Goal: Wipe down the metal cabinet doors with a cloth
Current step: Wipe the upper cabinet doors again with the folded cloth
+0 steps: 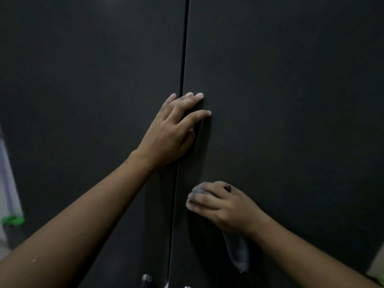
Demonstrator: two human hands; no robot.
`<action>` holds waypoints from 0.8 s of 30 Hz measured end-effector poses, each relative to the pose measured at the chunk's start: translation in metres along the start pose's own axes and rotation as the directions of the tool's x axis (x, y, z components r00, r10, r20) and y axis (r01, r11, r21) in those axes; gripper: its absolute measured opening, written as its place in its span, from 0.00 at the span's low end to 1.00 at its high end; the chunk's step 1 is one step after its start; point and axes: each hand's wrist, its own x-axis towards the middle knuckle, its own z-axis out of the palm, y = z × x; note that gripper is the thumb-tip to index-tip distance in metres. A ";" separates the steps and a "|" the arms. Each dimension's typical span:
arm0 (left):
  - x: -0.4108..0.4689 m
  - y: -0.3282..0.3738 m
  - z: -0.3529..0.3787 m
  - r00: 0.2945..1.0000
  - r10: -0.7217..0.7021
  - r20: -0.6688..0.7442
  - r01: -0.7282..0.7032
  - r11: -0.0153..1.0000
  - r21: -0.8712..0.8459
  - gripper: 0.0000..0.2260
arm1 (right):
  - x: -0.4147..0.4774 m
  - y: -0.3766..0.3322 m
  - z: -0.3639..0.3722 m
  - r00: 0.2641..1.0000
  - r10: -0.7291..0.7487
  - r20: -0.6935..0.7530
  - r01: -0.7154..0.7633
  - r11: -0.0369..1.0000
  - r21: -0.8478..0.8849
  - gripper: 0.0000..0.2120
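Left hand (pixel 173 129) flat across door seam (pixel 182 59), right hand (pixel 222 201) pressing cloth (pixel 239 252)

Both bare forearms reach forward and up, the left hand (pixel 176 129) laid flat with its fingers straight and spread, the right hand (pixel 222 202) lower, its fingers curled over a bunched cloth (pixel 238 252).

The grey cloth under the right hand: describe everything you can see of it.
The grey cloth looks like thin, soft, plain fabric. One end is bunched under the curled fingers of the right hand, which holds it pressed against the dark matte right cabinet door, near that door's inner edge. The rest hangs below the wrist as a limp, narrowing tail. Only the hand and the door appear to touch it.
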 end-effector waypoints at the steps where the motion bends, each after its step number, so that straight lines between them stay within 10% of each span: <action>1: -0.006 0.003 0.002 1.000 -0.003 0.000 0.003 1.000 0.004 0.21 | 0.002 -0.002 0.002 0.998 0.046 -0.043 -0.046 0.999 0.011 0.15; 6: -0.056 0.015 0.015 0.997 0.043 0.061 -0.045 0.998 0.046 0.24 | 0.009 -0.040 0.027 0.946 0.263 -0.189 -0.245 0.963 0.111 0.10; 18: -0.127 0.033 0.036 0.996 0.038 0.075 -0.040 0.999 0.023 0.21 | -0.071 -0.144 0.097 0.981 -0.144 0.128 0.121 0.977 0.173 0.09; 24: -0.149 0.050 0.058 0.992 0.128 0.017 -0.129 0.990 0.065 0.18 | -0.081 -0.133 0.083 0.986 0.165 -0.014 -0.161 0.973 0.166 0.17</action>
